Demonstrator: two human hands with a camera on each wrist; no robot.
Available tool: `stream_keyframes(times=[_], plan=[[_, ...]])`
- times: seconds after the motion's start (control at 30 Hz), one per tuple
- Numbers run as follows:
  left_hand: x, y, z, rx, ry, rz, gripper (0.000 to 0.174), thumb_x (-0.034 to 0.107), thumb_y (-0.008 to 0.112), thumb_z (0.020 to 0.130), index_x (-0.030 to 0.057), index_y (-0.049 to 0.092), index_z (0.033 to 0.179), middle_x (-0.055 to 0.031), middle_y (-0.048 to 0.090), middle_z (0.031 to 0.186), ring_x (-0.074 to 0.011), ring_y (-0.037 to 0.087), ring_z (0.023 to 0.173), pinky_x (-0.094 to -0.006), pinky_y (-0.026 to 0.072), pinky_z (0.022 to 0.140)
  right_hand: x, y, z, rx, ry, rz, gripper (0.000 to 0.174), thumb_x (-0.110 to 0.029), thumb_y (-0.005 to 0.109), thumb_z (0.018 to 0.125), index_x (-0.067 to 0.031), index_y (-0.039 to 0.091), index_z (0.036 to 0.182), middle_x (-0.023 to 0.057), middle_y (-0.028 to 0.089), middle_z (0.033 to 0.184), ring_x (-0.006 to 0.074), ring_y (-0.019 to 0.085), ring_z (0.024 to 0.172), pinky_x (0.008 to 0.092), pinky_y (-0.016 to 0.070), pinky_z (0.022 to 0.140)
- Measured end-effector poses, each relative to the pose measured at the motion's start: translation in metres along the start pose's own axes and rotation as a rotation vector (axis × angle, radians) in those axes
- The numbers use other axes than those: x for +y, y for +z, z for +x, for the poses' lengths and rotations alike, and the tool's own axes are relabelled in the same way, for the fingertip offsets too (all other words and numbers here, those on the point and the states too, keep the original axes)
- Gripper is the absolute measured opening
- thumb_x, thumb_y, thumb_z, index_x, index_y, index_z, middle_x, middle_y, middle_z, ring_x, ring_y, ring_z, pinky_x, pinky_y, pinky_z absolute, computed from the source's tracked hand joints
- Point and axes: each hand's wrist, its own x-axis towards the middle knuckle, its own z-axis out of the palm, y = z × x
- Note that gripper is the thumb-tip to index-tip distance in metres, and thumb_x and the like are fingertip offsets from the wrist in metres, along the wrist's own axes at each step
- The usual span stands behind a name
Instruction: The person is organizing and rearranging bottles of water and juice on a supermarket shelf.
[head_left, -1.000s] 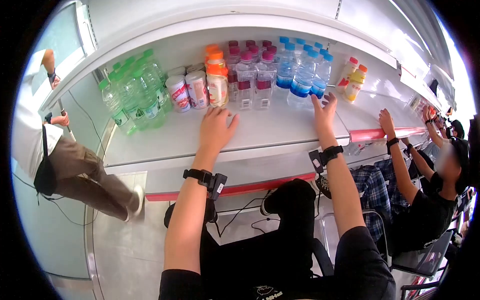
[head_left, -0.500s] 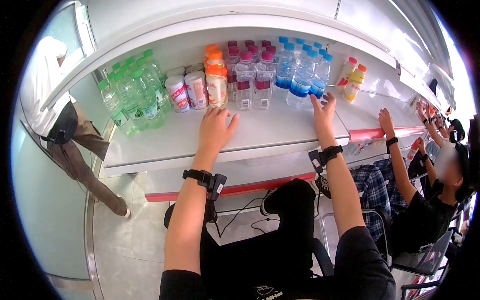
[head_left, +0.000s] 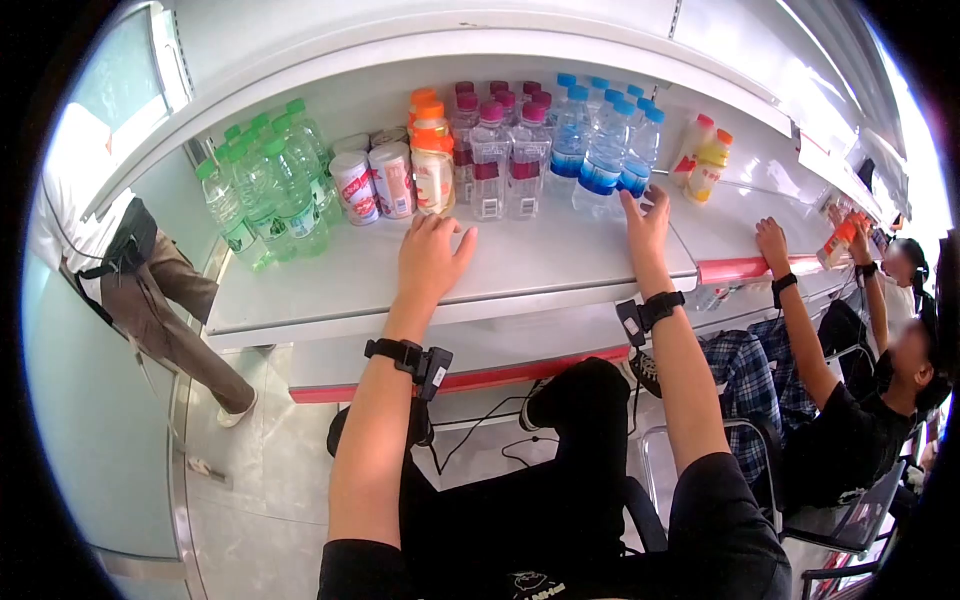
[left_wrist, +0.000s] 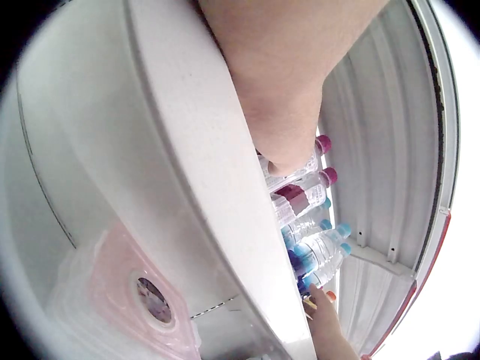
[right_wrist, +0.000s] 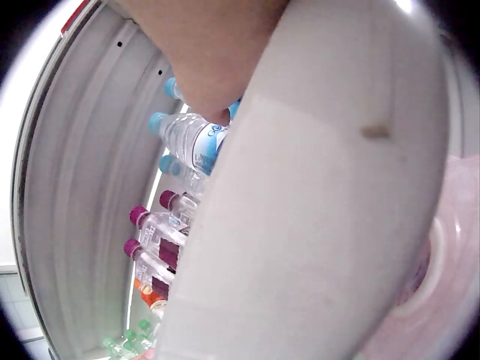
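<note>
My left hand [head_left: 433, 262] rests on the white shelf [head_left: 330, 285] with its fingers relaxed, just in front of an orange-capped bottle [head_left: 434, 178]. Beside that bottle stand several cans [head_left: 356, 188]. Near the shelf's right end is my right hand [head_left: 650, 235], fingers loosely spread and fingertips right by the blue-capped water bottles [head_left: 604, 165]. Between the hands, purple-capped bottles [head_left: 489, 165] stand upright in rows. In the right wrist view, a blue-capped bottle [right_wrist: 187, 139] shows beside the right hand [right_wrist: 214, 75]. Neither hand holds anything.
Green-capped bottles [head_left: 285, 190] fill the shelf's left end. Two juice bottles [head_left: 708, 170] stand on the adjoining shelf, where a seated person's hand [head_left: 771, 246] rests. An upper shelf [head_left: 450, 50] overhangs. Pink packs [left_wrist: 124, 292] lie below. A person's leg [head_left: 190, 330] shows at left.
Both my hands have stayed still. At left the standing person has shifted position. Far right, another person's hand now holds up an orange-labelled bottle, and the seated people have shifted.
</note>
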Motion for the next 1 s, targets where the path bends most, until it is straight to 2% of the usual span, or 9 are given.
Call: stream_keyframes(times=[1.0], plan=[[0.000,0.001,0.000,0.028,0.016,-0.013,0.028,0.031,0.066,0.088,0.0034,0.065,0.089,-0.0136,0.066,0.093,-0.0332,0.060,0.096,-0.0433,0.0489,0.083,0.013,0.004,0.004,0.012,0.016,0.031,0.060,-0.034,0.075,0.083,0.0072,0.052,0.120,0.0212,0.058,0.115,0.0304,0.058,0.097,0.0395,0.0486,0.086]])
